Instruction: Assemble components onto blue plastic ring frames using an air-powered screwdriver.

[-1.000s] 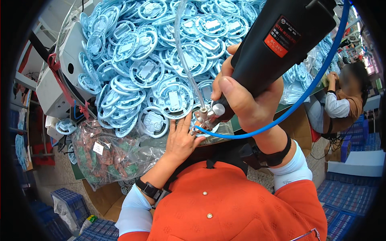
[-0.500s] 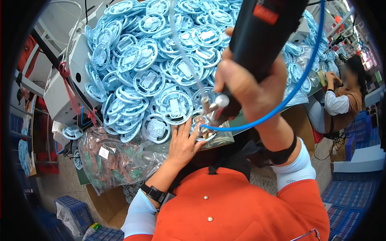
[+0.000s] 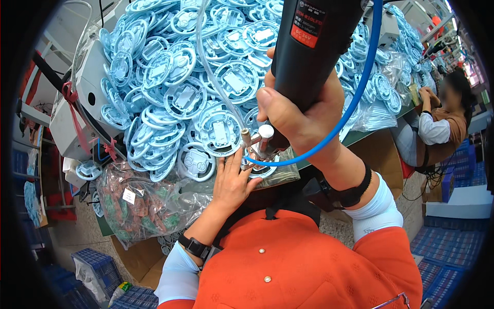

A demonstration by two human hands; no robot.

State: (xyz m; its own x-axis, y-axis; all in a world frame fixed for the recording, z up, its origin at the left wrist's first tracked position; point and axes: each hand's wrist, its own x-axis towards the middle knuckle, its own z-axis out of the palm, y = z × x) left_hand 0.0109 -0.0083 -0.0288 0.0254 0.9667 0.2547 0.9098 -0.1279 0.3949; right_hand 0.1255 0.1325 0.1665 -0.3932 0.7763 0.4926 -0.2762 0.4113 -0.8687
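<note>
My right hand (image 3: 306,116) is wrapped round a thick black power screwdriver (image 3: 315,56), held at a slant with its metal nose down. A blue hose (image 3: 355,110) and a clear tube (image 3: 206,56) run to the nose. Under the tip sits a light blue round plastic part (image 3: 266,170), mostly hidden by the tool. My left hand (image 3: 231,185) lies with fingers stretched and thumb apart, the fingertips at the left edge of that part. Just left of those fingers is another round plastic part (image 3: 196,162).
A big heap of light blue round parts (image 3: 185,95) covers the far table. At the left lies a clear bag of reddish-brown and green pieces (image 3: 154,203). White machine housing (image 3: 77,129) stands at far left. Another person (image 3: 437,123) sits at the far right.
My right hand and the screwdriver have shifted left, bringing the nose over the part beside my left fingers. My left hand stays nearly in place.
</note>
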